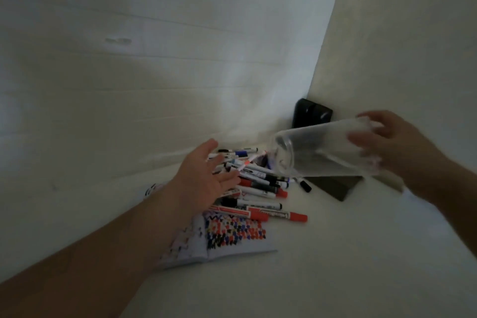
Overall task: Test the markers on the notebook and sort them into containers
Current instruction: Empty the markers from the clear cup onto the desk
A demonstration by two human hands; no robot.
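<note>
A heap of several markers (260, 183) with red, black and blue caps lies on the white surface, partly over an open notebook (232, 237) covered in coloured test scribbles. My left hand (206, 175) stretches out flat over the left side of the heap, fingers straight, touching or just above the markers. My right hand (395, 142) grips the base of a clear plastic container (322, 150), tipped on its side with its mouth toward the heap. The container looks empty; one marker (247, 162) shows blurred near its mouth.
A black device (311, 112) leans in the corner where two pale walls meet. A dark flat object (335, 184) lies under the container at the right. A loose black cap (305, 186) sits beside the heap. White surface extends toward me.
</note>
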